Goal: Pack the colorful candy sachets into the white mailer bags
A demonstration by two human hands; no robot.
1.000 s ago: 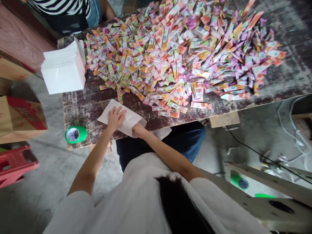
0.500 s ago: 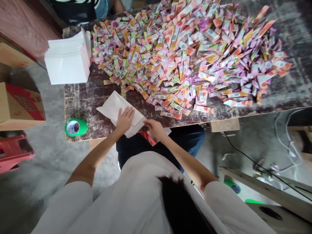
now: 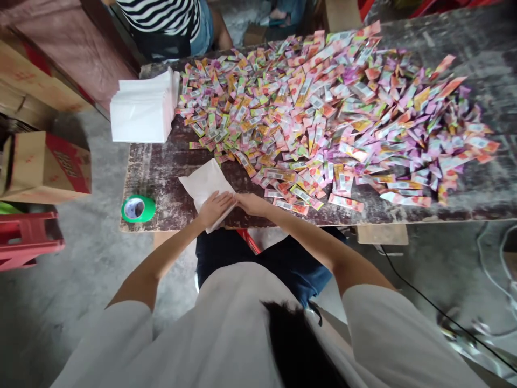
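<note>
Left hand point(image 3: 215, 209) lies flat, fingers spread, on the near end of a white paper bag point(image 3: 204, 183) at the front edge of the table point(image 3: 161, 167). Right hand point(image 3: 251, 203) sits just beside it, fingertips touching the bag's right edge; can't tell if it's pinching anything. The bag's near corner is hidden under the hands. Sachet pile point(image 3: 323, 118) starts just right of the bag; the prints are too small to read. Tape roll point(image 3: 138, 208) sits to the left, a stack of white bags point(image 3: 141, 110) further back.
</note>
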